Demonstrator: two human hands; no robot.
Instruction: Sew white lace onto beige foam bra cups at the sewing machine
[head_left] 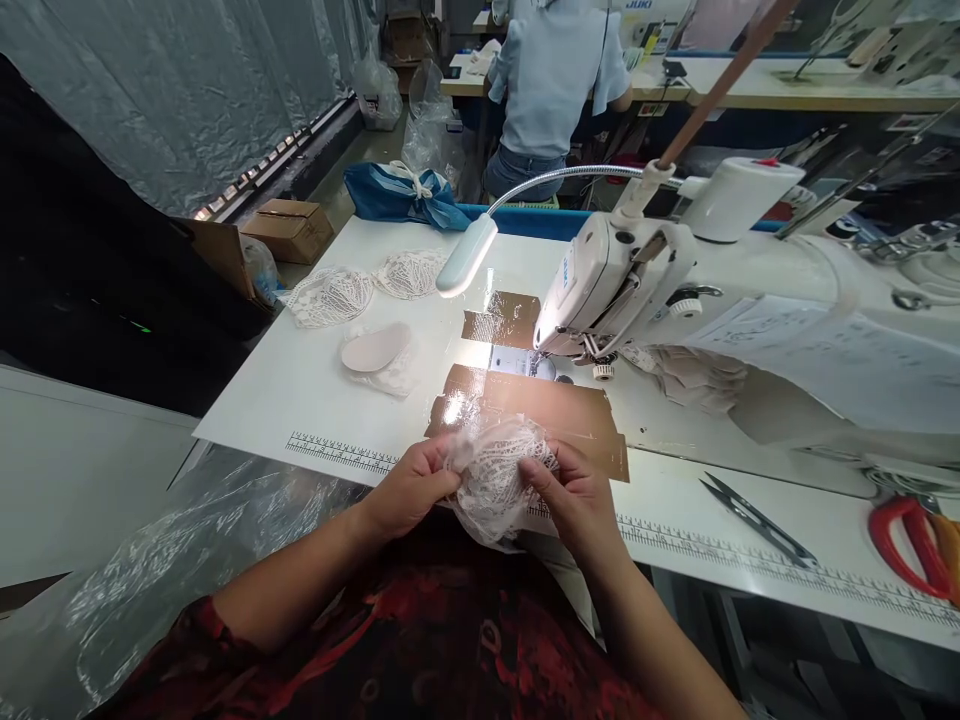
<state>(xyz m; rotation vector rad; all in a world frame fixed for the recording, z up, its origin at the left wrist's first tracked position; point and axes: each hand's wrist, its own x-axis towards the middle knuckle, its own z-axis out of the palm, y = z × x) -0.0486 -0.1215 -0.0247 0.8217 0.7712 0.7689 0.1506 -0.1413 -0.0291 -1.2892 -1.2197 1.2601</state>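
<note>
A white lace bra cup hangs between my hands at the table's front edge, its sheer edging loose around it. My left hand pinches its left side between thumb and fingers. On the right side, my right hand grips it with the thumb lying over the lace. Just beyond, brown card covers the table below the needle area of a white sewing machine. Two joined lace cups lie at the back left. Closer in is a beige pad on a piece of lace.
Thread snips and red-handled scissors lie at the right front. A lamp arches over the table. Beige stacked pieces sit under the machine arm. A blue bundle rests at the back; a person sits beyond.
</note>
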